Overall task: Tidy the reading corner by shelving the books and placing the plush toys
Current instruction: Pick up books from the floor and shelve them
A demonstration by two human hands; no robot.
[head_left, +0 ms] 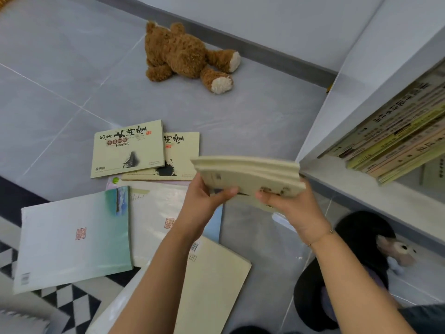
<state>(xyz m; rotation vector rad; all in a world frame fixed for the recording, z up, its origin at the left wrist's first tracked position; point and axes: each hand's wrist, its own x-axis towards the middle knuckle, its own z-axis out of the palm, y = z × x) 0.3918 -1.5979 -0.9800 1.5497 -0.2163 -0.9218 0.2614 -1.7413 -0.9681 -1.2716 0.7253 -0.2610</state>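
My left hand (204, 201) and my right hand (293, 208) both grip a small stack of cream books (248, 174), held flat just left of the white bookshelf (337, 131). Several books (395, 141) lean on the shelf's upper level. On the floor lie a cream Hamlet book (127, 148), a second cream book (183, 155) partly under it, a large pale green book (72, 237), a white book (154, 213) and a cream book (216, 283) under my left forearm. A brown teddy bear (185, 56) lies face down near the wall.
A grey plush toy (397, 251) sits beside a black plush shape (356, 261) on the shelf's lower level. A black-and-white diamond rug (65, 300) covers the floor at the lower left. Grey tiles stretch toward the grey baseboard (265, 49).
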